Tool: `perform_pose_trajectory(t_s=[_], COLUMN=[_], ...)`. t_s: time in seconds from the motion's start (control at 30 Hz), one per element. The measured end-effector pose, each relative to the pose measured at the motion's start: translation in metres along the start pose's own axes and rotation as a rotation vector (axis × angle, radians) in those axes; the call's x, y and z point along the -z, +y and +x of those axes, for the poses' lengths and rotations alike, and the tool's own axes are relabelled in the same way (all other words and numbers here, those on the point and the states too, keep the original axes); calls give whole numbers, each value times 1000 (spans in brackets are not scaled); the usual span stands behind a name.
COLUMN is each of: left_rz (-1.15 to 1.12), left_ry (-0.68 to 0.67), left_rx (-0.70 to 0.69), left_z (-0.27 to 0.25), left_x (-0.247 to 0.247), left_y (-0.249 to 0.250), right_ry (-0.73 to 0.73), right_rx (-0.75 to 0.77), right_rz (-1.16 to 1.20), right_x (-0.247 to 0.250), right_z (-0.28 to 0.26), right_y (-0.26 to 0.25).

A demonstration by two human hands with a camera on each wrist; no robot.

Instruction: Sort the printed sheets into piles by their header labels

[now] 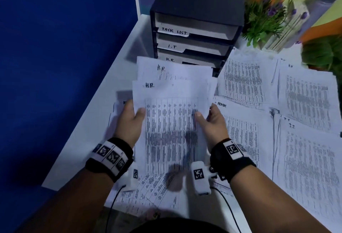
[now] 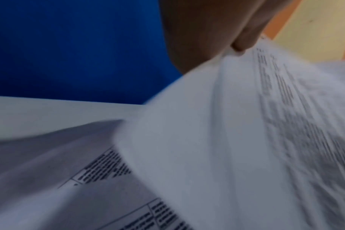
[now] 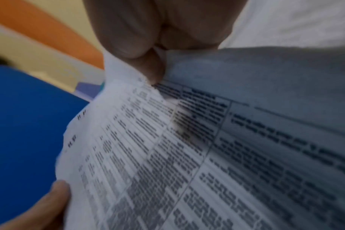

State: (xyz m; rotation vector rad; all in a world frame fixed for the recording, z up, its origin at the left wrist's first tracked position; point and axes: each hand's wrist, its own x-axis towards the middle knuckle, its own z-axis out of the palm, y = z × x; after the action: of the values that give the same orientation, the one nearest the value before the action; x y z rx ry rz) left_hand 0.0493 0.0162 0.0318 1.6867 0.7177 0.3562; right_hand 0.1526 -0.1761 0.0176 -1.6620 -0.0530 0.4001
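Observation:
I hold a small stack of printed sheets headed "H.R." (image 1: 172, 114) up over the desk, with a second H.R. sheet (image 1: 166, 69) fanned out behind the front one. My left hand (image 1: 129, 118) grips the stack's left edge, thumb on top. My right hand (image 1: 211, 121) pinches the right edge. The left wrist view shows my thumb on the paper (image 2: 246, 109); the right wrist view shows my fingers (image 3: 144, 46) pinching the sheets (image 3: 148, 155). More sheets lie on the desk: an "ADMIN" sheet (image 1: 240, 121), "I.T." sheets (image 1: 305, 158), and others (image 1: 242, 82).
A black drawer unit (image 1: 194, 34) with trays labelled "TASK LIST", "I.T" and "H.R." stands at the back of the white desk (image 1: 88, 131). Potted plants (image 1: 266, 16) stand at the back right. A blue partition (image 1: 64, 47) runs along the left. Further sheets (image 1: 153, 190) lie under my wrists.

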Motion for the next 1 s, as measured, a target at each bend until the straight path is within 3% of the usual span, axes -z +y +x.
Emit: perform_pose_trajectory(t_s=[0.1,0.13,0.27,0.37,0.6,0.73,0.83,1.0], left_rz=[-17,86,844,993,775,526,309,221], left_ry=[33,-15,-269,-261,-271,-107,6,-131], left_rx=[35,60,220,251,254,309,228,70], left_z=[8,8,-9,-28,-24,-21,-25,-30], left_x=[3,6,15,12,16,26,32,25], left_y=[-4,-13,-56,-73,-83,-74,-56,-20], right_ry=[202,276,450,497,430,313,255,103], right_rx=[50,48,2,-23,-155,-218,-272,-218], right_rz=[-199,-241,-312,-349,-316,-232,-180,-26], right_x=[16,25,61,75,83,79,73,52], right_z=[15,19,25,22,13,4,-2,-11], right_y=[-1,2,8,16,39,43,45,25])
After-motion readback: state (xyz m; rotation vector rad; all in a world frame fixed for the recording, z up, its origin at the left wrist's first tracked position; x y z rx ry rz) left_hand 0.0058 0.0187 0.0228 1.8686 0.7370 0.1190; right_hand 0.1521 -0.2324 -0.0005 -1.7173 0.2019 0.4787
